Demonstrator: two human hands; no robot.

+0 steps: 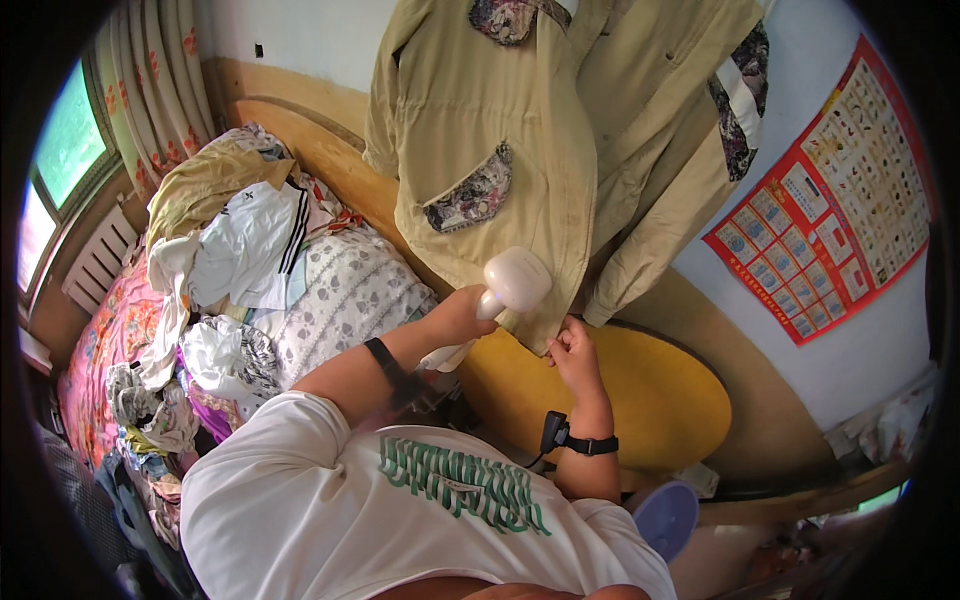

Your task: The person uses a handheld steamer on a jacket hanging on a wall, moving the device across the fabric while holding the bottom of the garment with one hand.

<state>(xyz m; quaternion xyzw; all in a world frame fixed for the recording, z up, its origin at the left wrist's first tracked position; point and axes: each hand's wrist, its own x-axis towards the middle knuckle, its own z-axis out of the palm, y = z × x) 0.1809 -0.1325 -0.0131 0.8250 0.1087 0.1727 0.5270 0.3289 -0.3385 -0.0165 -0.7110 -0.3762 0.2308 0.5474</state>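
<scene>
A long khaki coat (480,130) with dark floral patches hangs against the wall in front of me. My left hand (460,314) is wrapped round the handle of a pale pink handheld garment steamer (518,280). The steamer's rounded head lies over the lower front of the coat; whether it touches the cloth I cannot tell. My right hand (573,352) pinches the coat's bottom hem near the front edge, just right of and below the steamer. Dark straps circle both my wrists.
Below the coat is a yellow oval tabletop (640,395). To the left, a bed is heaped with clothes, among them a white garment with black stripes (250,245). A blue round stool (667,520) stands at the lower right. A red-bordered poster (830,200) covers the right wall.
</scene>
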